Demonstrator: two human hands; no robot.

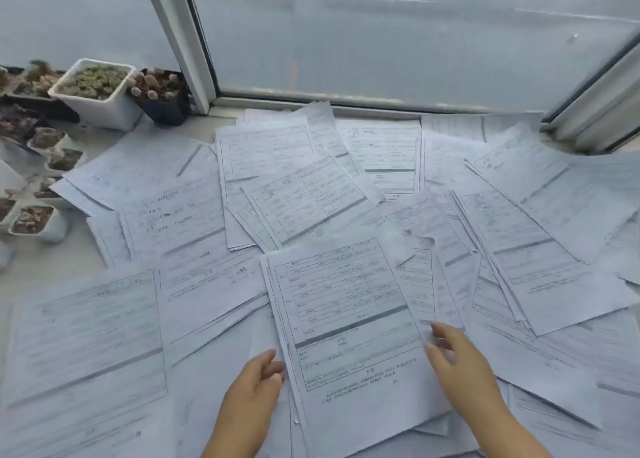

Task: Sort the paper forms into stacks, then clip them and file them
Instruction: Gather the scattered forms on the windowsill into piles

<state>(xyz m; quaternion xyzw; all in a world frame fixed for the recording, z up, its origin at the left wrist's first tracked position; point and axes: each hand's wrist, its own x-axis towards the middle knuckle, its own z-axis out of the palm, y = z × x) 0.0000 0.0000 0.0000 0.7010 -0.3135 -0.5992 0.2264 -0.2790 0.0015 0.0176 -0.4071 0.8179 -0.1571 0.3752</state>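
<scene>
The sorting is judged to be at an early stage. Paper forms (304, 201) are spread loosely over nearly the whole bench (45, 260), from the window frame (180, 41) at the top of the frame down to the bottom edge, overlapping at many angles. A few rough piles can be made out, but none is squared up; no clip and no file can be seen, so clipping and filing are taken as still to be done.

The form in hand (349, 336) lies at lower centre, on top of a small pile. Its long axis runs from the lower edge of the frame up toward the window, leaning slightly to the upper left, with the printed table at the far end and the text lines nearest the person.

Its left edge is pinched by the left hand (256, 381), fingers curled round the paper. The right hand (457, 360) rests on the right edge with fingers fairly straight; whether a sheet is pinched under it cannot be told.

Small plant pots (97, 90) stand at the upper left.
</scene>
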